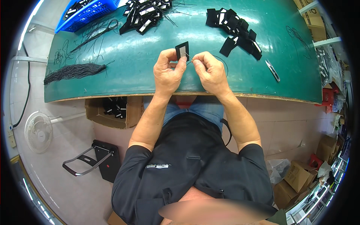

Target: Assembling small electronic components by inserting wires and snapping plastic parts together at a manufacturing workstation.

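My left hand (167, 73) pinches a small black rectangular piece (182, 51) with a pale strip on its face, held up over the near part of the green table. Close beside it, my right hand (210, 73) has thumb and forefinger pressed together on a thin dark cord (189, 57) at the edge of the black piece. Part of the cord loops out to the right behind that hand. How the cord meets the piece is too small to tell.
On the green table (150, 63) lie a bundle of dark cords (75, 73), black pieces with cords (144, 15), more black pieces (236, 32) and thread snips (272, 71). A blue basket (88, 15) stands far left. Below the edge sits a cardboard box (132, 112).
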{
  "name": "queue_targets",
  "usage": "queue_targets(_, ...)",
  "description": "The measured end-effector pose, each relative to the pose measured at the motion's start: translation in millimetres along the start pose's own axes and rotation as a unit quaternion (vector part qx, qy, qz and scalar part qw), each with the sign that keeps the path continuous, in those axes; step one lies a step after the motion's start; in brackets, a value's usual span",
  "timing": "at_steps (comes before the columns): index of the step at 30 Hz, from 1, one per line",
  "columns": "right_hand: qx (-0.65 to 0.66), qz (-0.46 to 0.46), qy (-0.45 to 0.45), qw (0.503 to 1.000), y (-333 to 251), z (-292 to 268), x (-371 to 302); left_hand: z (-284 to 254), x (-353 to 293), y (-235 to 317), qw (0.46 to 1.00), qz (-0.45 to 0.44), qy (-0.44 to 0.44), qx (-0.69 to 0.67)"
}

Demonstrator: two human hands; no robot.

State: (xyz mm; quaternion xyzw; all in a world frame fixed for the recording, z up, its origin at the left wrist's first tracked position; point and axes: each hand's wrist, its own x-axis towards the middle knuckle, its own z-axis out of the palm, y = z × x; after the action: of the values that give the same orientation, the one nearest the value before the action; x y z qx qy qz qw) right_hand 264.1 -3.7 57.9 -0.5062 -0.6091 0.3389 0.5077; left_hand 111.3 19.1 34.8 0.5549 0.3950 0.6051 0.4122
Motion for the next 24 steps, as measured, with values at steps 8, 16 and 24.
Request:
queue_targets(8,-0.006,0.034,-0.008,0.999,-4.9,-5.1,-0.5,5.2,0.3,-5.2,0.997,0.053,0.015,0.055)
queue_targets(16,0.069,0.112,-0.036,0.991,5.5,-11.7,4.5,15.8,5.4,-6.3,0.956,0.226,0.002,0.187)
queue_targets(24,0.076,0.146,-0.070,0.984,-4.8,-9.4,0.1,7.0,2.1,1.4,0.959,0.193,0.018,0.208)
